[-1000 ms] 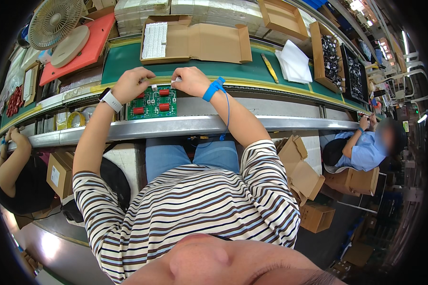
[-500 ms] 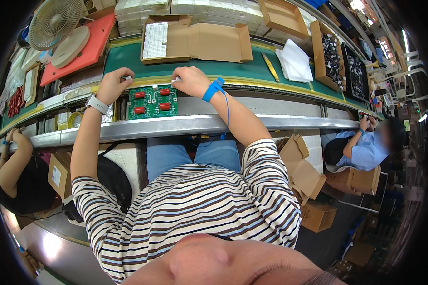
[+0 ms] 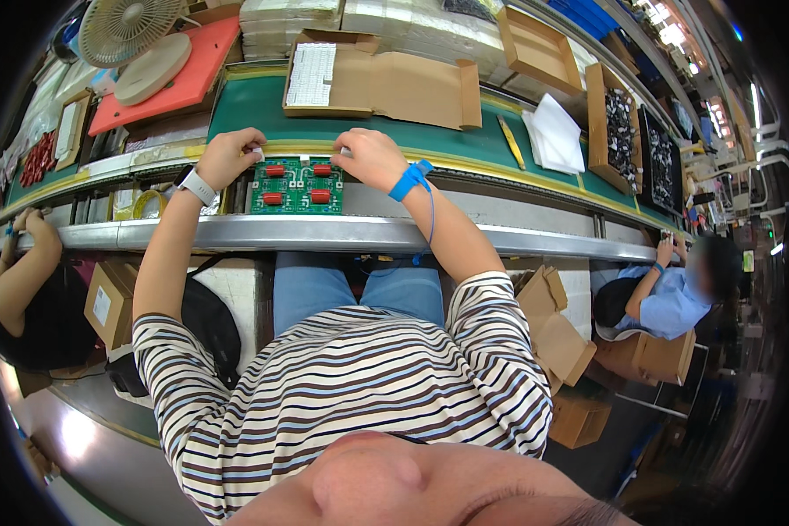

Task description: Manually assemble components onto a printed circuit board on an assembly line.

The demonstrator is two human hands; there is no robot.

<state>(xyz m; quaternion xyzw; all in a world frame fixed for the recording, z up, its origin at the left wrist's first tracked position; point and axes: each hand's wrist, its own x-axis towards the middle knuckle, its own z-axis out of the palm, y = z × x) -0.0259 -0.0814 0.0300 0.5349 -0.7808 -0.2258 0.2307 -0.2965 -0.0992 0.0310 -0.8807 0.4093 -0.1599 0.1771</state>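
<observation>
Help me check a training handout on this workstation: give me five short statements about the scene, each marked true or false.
1. Four red components sit on the green circuit panel. True.
2. The left hand and right hand each pinch a small white piece. True.
3. The blue strap and the watch are on the same arm. False: the strap is on the right arm, the watch on the left arm.
4. The yellow tool lies right of the white sheets. False: it lies left of them.
5. The fan stands left of the yellow tool. True.

Over there, a pale fan (image 3: 130, 31) sits on a red board (image 3: 209, 58); a yellow tool (image 3: 510, 142) lies beside white sheets (image 3: 556, 136).
</observation>
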